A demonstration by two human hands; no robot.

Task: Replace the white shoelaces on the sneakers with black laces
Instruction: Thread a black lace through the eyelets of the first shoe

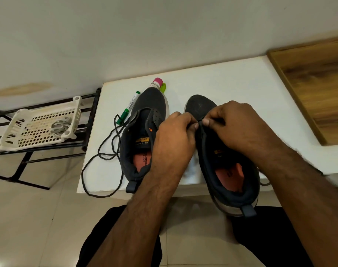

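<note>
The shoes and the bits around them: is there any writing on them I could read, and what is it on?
"SPORT": orange tab on the tongue of the left sneaker.
"EMORYT…": its orange insole, cut off by the left hand.
Green marker: print too small to read.
Pink-capped bottle: label blurred.
Right sneaker: insole mark blurred.

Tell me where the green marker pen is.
In the head view, the green marker pen lies on the white table, left of the unlaced dark sneaker, its lower end by the loose black lace.
</note>
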